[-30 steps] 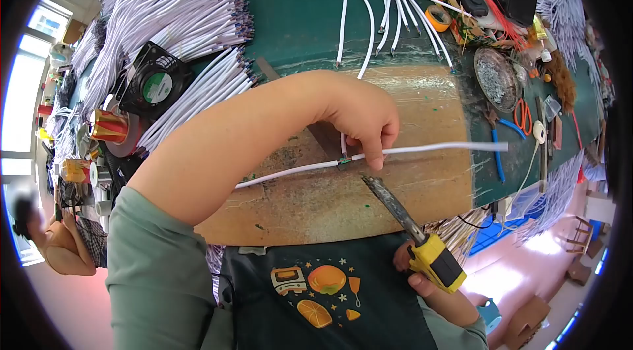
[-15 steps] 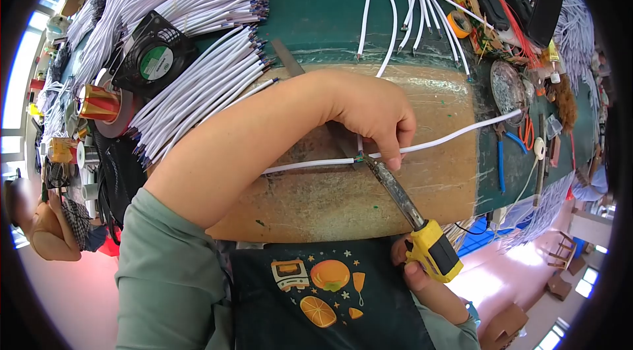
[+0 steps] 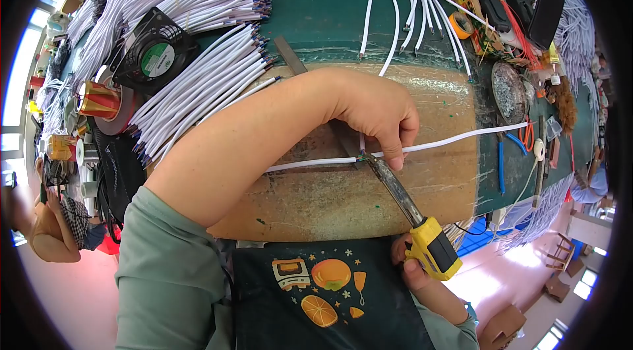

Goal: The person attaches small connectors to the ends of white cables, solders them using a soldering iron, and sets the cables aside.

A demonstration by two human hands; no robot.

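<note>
My left hand (image 3: 386,116) reaches across from the left, its fingers closed on a white cable (image 3: 455,138) close to the cable's stripped end. Another white cable (image 3: 310,164) lies on the brown board, and its end meets the first one below my fingers. A thin strand (image 3: 362,142) stands at this joint; its upper part is hidden by my hand. My right hand (image 3: 415,271), partly hidden, is wrapped round the yellow handle of a soldering iron (image 3: 432,248). The iron's tip touches or nearly touches the joint.
A flat metal bar (image 3: 290,55) passes under my left arm. Bundled white cables (image 3: 204,80) and a black fan (image 3: 155,57) lie left. Pliers (image 3: 501,162), a metal dish (image 3: 508,93) and orange tape (image 3: 460,24) lie right. Another person (image 3: 56,228) sits far left.
The free right end of the cable in my left hand has dropped slightly and shifted right. Both hands and the soldering iron stay almost in place.
</note>
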